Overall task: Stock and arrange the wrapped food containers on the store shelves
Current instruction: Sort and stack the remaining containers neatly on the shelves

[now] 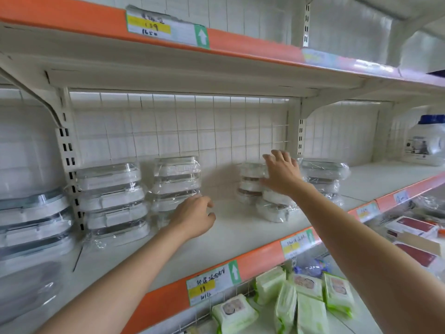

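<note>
The right hand (281, 173), fingers spread and holding nothing, is right in front of the leaning stack of round wrapped containers (260, 191) on the shelf (240, 227), nearer it than the left hand (195, 218), curled and empty, by the square stack (177, 183).

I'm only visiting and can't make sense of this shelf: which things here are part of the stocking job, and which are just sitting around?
Part of the job:
- rectangular container stacks
- round container stack
- far stack
- left hand
- right hand
- shelf

Just sitting around:
- green wipe packs
- white jug
- red boxes
- price tags
</note>
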`<state>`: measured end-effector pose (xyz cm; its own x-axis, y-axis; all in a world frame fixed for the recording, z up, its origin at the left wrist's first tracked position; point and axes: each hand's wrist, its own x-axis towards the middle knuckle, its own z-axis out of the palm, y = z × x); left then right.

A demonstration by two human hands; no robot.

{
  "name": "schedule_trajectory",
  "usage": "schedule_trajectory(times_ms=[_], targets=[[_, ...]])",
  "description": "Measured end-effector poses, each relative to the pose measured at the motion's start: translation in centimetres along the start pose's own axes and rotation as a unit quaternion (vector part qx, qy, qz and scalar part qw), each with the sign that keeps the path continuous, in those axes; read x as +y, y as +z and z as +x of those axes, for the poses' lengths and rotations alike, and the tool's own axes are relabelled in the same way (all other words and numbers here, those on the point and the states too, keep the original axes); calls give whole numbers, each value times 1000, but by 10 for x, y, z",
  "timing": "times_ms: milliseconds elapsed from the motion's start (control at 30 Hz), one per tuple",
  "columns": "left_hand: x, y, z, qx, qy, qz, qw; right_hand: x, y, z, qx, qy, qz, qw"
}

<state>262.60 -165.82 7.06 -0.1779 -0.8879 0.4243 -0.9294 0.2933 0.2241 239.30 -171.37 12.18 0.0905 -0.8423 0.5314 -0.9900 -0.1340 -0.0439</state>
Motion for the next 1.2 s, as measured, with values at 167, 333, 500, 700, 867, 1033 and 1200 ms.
schedule_trajectory(times_ms=[167, 333, 500, 700, 867, 1033, 1200], targets=[[20, 3, -2, 31, 22, -35, 999, 34, 8, -15, -82, 69, 28, 994], [27, -3, -2, 49, 3, -95, 994, 24, 5, -26, 20, 31, 12, 999], [46, -27, 4, -6, -144, -460, 876, -18, 3, -53, 125, -114, 106, 980], [37, -16, -5, 22, -232, -550, 802, -15, -1, -54, -7, -112, 254, 961], [6, -21, -12, 20, -245, -489, 837, 25, 17, -44, -118, 39, 62, 990], [-31, -22, -25, -10, -250, -267, 931, 31, 30, -45, -30, 16, 66, 997], [-23, -19, -23, 21, -129, -101, 986, 23, 20, -48, 12, 11, 223, 975]])
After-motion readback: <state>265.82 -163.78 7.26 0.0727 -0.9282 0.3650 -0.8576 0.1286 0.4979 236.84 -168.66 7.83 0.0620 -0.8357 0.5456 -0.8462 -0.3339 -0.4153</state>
